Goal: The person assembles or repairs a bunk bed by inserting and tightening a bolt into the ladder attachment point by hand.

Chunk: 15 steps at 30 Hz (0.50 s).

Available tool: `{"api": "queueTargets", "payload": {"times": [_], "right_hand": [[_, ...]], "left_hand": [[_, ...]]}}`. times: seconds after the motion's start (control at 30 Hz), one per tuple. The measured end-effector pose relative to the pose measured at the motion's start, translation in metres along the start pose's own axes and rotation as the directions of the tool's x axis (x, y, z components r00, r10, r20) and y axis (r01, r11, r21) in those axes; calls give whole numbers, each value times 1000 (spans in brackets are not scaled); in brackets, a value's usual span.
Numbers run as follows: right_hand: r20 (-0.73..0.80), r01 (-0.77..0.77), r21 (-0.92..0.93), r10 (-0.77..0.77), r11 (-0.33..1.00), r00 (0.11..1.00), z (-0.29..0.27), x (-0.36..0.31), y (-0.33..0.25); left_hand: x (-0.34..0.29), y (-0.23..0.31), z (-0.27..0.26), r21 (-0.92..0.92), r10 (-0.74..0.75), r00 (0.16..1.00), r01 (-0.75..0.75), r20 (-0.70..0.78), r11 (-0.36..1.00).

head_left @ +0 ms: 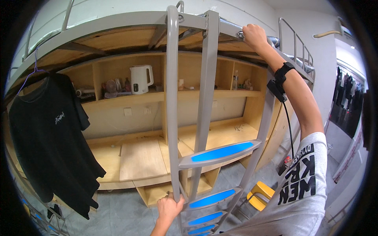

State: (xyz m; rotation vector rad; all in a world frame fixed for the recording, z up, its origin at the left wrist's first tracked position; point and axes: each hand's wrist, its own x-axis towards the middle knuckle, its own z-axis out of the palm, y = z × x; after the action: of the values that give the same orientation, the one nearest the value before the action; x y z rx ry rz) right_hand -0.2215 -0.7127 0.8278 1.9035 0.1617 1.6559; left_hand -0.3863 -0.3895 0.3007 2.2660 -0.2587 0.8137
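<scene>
A grey metal bunk-bed ladder (172, 102) rises in front of me, with blue-topped steps (222, 152). My left hand (169, 206) is closed on its left rail, low down beside the second visible step. Up at the edge of the bed frame (118, 21), my right hand (255, 36) is closed at the upper end of the ladder's right rail; hand and forearm hide that part of the rail. A black strap with a small device (280, 80) sits on my right wrist, and a cable runs down from it. Between the two rails stands a square grey post (206, 78).
Under the bed, a wooden desk (106, 157) and shelf hold a white kettle (141, 80), a small fan (112, 86) and a bottle (235, 80). A black T-shirt (51, 129) hangs at left. Below right stands a yellow chair (260, 195); dark clothes (344, 92) hang beyond.
</scene>
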Motion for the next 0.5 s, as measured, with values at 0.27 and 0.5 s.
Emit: {"api": "queueTargets", "payload": {"times": [0.27,0.5], "right_hand": [[90,-29,73,23,997,996,4,4,4],[156,-8,27,4,1000,988,14,20,1]], "left_hand": [[-3,-5,3,0,8,1000,-8,12,1000],[1,0,-5,4,-22,998,22,52,1000]]}}
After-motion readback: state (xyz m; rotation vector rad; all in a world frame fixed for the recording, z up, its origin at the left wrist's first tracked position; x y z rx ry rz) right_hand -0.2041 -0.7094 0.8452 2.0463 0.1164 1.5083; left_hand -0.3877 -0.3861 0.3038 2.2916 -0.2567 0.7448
